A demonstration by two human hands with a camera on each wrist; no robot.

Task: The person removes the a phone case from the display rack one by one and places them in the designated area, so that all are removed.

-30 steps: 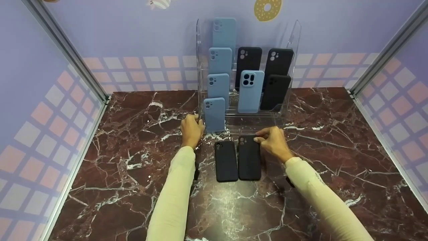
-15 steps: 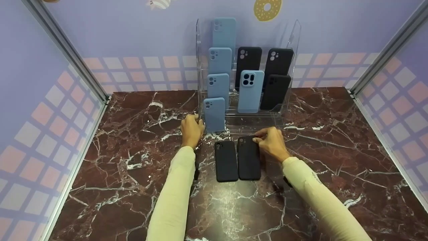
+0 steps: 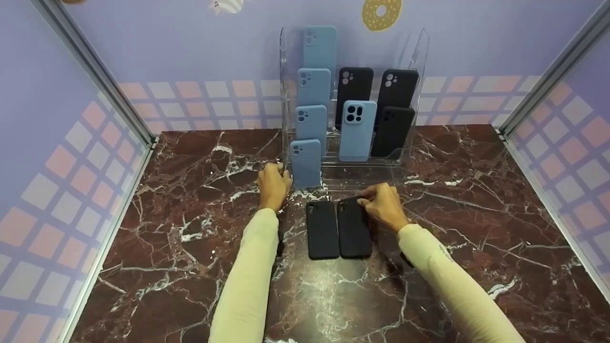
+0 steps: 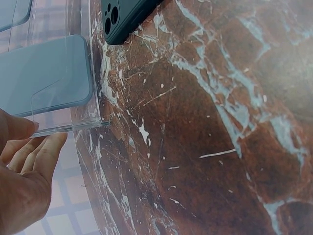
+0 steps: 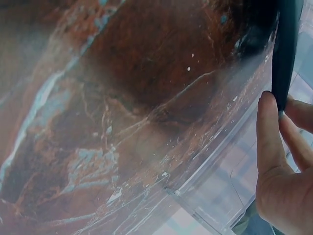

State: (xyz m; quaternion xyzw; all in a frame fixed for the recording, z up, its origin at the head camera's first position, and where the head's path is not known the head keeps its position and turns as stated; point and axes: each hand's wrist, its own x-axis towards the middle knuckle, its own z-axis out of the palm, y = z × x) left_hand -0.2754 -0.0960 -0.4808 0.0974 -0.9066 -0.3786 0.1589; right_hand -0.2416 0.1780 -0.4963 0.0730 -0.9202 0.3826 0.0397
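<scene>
From here I see the person's right hand (image 3: 385, 205) pinching the far right corner of a black phone case (image 3: 353, 231) between thumb and fingertips, and that end looks tipped up from the marbled tabletop (image 3: 476, 267). Just to its left, at their near ends, a second black case (image 3: 322, 231) lies flat with its camera cutout at the far end. The left hand (image 3: 275, 185) pinches the side edge of a clear stand (image 3: 362, 172), thumb on one face and fingers on the other (the left wrist view gives the better look). Right beside that hand, a light blue case (image 3: 306, 162) leans in the stand's lowest tier, at the front of a column of four blue ones. Further right, the stand holds three more black cases and one blue case (image 3: 356, 136) with a larger camera block.
</scene>
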